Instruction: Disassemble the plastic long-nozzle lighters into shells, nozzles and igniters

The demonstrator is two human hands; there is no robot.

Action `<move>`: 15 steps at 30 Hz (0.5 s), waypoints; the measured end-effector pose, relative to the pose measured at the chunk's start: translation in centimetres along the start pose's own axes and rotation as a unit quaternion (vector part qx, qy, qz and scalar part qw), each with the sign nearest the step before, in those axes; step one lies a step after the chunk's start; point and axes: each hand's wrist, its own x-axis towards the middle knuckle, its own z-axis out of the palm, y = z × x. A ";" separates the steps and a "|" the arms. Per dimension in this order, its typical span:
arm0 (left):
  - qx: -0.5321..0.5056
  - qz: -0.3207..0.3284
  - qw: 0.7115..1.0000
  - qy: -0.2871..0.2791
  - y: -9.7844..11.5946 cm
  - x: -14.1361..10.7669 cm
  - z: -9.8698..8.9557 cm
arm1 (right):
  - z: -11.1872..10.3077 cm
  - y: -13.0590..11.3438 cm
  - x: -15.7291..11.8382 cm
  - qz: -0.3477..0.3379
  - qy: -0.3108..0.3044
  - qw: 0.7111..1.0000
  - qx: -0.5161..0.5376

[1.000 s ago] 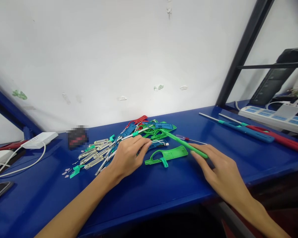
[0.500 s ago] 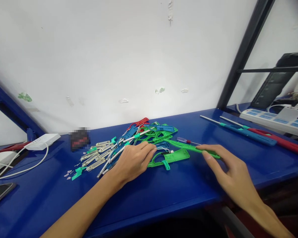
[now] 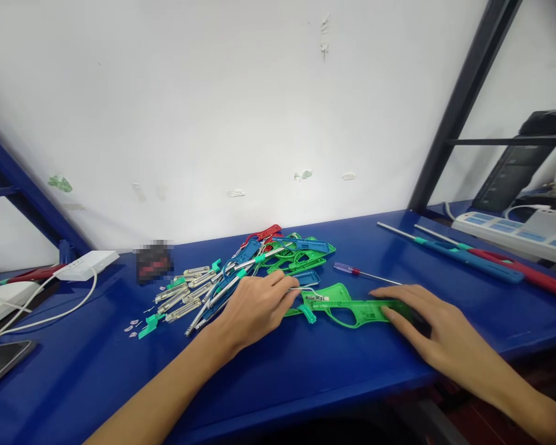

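My left hand (image 3: pixel 259 306) is closed in a pinch on a thin white wire (image 3: pixel 306 289), at the edge of the heap. My right hand (image 3: pixel 430 324) grips the right end of a green plastic lighter shell half (image 3: pixel 366 312) between thumb and fingers. This shell, with a loop opening, lies low over another green shell half (image 3: pixel 336 293). A teal clip piece (image 3: pixel 308 313) sits just right of my left hand. Behind my right hand lies a screwdriver (image 3: pixel 347 268) with a clear purple handle. My left fingers hide part of the lower shell.
A heap of blue, green and red shells (image 3: pixel 306 247) with metal tubes stands behind. Several clear fuel tanks (image 3: pixel 185 296) lie left. Assembled blue (image 3: pixel 472 259) and red lighters (image 3: pixel 528 272) lie right, near a power strip (image 3: pixel 514 232). A phone (image 3: pixel 4 361) lies far left.
My right hand has brought the green shell half down and turned it so its loop faces me, over the other shell. My left hand keeps its pinch. The view has shifted slightly.
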 end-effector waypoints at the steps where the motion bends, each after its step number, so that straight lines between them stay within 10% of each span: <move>1: -0.002 0.000 1.000 -0.001 0.0 0.0 0.0 | 0.2 -0.1 0.0 0.002 0.004 1.000 -0.005; 15: -0.016 -0.027 0.999 -0.035 0.5 0.1 -0.4 | 0.4 -0.6 -0.4 0.002 0.041 0.999 -0.034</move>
